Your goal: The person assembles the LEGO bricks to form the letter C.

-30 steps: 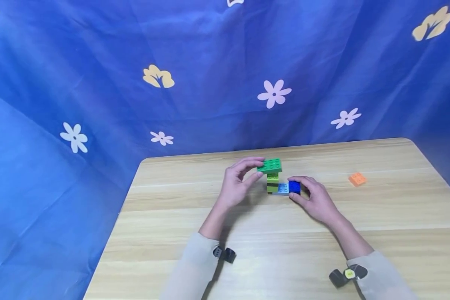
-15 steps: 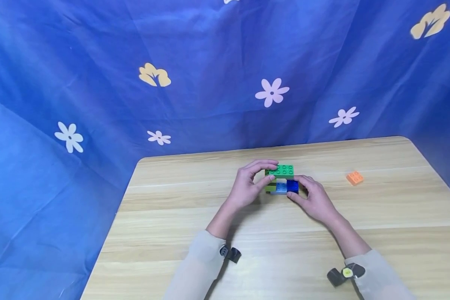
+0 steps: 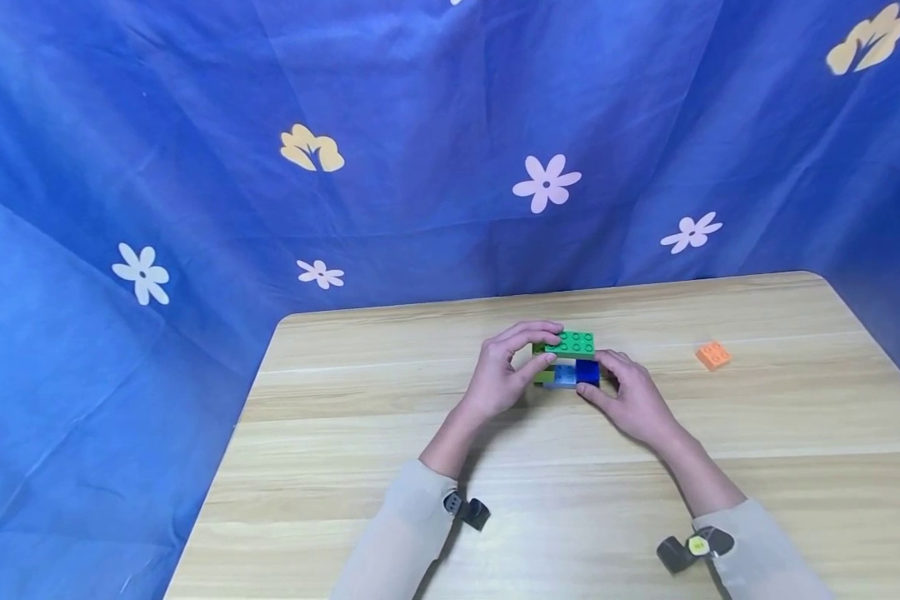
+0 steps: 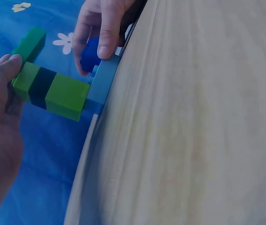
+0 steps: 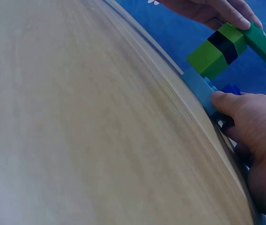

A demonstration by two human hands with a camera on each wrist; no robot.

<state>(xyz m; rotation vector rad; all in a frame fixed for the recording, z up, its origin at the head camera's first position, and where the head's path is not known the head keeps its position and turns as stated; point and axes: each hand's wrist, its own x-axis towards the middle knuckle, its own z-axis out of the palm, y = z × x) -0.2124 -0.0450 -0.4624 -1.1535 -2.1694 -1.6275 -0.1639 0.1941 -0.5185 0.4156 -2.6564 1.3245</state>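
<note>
My left hand (image 3: pixel 498 377) pinches a green building brick (image 3: pixel 579 343) between thumb and fingers, on top of a short tower. In the left wrist view the tower is two lime-green bricks (image 4: pixel 68 97) with a dark brick (image 4: pixel 42 87) between them. It rises from one end of a light blue brick (image 4: pixel 105 80) on the table. The green brick overhangs the tower towards the right. At the base's other end my right hand (image 3: pixel 633 402) grips a dark blue brick (image 3: pixel 588 372), its thumb also against the light blue brick. The fingers partly hide the dark blue brick.
An orange brick (image 3: pixel 714 356) lies apart on the wooden table (image 3: pixel 570 500), to the right of the hands. Behind the table's far edge hangs a blue curtain (image 3: pixel 420 208) with flower prints.
My left hand has moved right with the green brick, which went from tilted over the tower to lying level and reaching out above the dark blue brick. The right hand has stayed in place.
</note>
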